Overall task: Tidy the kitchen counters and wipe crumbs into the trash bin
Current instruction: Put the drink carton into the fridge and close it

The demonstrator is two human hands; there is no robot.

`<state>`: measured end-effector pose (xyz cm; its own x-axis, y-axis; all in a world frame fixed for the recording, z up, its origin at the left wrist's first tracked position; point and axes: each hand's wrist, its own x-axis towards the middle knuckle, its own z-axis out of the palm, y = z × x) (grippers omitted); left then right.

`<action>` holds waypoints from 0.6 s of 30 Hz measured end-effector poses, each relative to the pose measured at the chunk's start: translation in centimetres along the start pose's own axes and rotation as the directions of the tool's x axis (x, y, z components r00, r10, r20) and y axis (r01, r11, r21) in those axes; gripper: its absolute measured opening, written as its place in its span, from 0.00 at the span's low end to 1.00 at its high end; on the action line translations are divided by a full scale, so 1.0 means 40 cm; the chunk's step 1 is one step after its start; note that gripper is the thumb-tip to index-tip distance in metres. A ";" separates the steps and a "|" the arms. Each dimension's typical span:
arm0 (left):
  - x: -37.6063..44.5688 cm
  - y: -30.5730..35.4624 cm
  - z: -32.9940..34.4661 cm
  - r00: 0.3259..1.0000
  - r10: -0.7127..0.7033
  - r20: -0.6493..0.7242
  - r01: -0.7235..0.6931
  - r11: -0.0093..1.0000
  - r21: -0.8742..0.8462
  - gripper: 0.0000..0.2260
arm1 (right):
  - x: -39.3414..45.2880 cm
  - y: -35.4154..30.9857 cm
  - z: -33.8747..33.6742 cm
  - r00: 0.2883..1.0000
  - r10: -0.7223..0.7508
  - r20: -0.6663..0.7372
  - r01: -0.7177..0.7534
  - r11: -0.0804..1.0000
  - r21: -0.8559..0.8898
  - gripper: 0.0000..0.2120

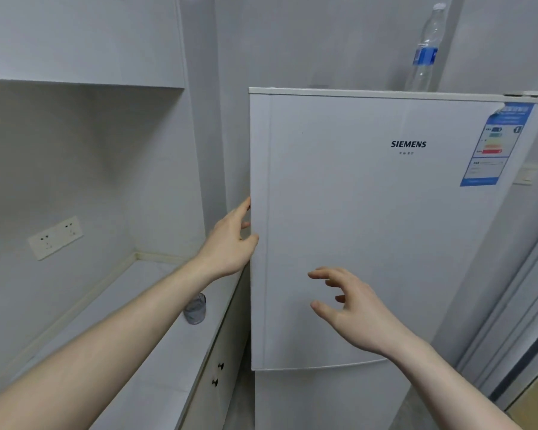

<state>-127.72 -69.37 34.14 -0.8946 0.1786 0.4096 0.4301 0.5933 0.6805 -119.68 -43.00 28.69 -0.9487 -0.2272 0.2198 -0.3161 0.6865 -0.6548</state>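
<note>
A white fridge (370,228) fills the middle and right of the head view, its upper door closed. My left hand (230,240) is at the door's left edge, fingers reaching behind the edge and thumb on the front. My right hand (351,305) hovers in front of the door's lower part, fingers spread and loosely bent, holding nothing. To the left runs a pale kitchen counter (156,352). A small clear glass (195,308) stands on it, partly hidden by my left forearm.
A clear plastic water bottle (426,48) with a blue label stands on top of the fridge. A double wall socket (55,237) sits above the counter. Cabinet doors with dark knobs (218,373) are below the counter. A doorway frame is at the far right.
</note>
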 end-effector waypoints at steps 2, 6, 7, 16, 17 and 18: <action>0.022 -0.023 0.001 0.999 0.041 0.002 -0.042 0.996 0.076 0.35 | 0.027 0.013 0.003 1.000 -0.005 -0.029 0.005 1.000 0.002 0.20; 0.075 -0.068 0.011 0.997 0.074 0.025 -0.077 0.987 0.138 0.36 | 0.090 0.042 0.010 0.999 -0.015 -0.045 0.016 1.000 0.009 0.20; 0.087 -0.076 0.014 0.997 0.072 0.028 -0.075 0.986 0.146 0.35 | 0.104 0.049 0.012 0.999 -0.023 -0.039 0.023 1.000 0.008 0.20; 0.181 -0.118 0.040 1.000 0.006 -0.021 0.001 0.956 0.295 0.38 | 0.246 0.127 0.012 0.988 -0.155 0.021 0.155 0.988 0.015 0.19; 0.193 -0.117 0.046 1.000 -0.010 -0.030 0.018 0.956 0.294 0.38 | 0.259 0.140 0.006 0.984 -0.174 0.033 0.173 0.985 0.010 0.19; 0.203 -0.116 0.050 0.999 -0.021 -0.035 0.031 0.955 0.293 0.38 | 0.269 0.150 0.002 0.982 -0.185 0.039 0.185 0.983 0.010 0.19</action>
<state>-137.20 -69.11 33.10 -0.8986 0.1382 0.4164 0.3479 0.8027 0.4844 -131.77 -41.39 27.08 -0.8733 -0.3770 0.3085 -0.4858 0.6259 -0.6102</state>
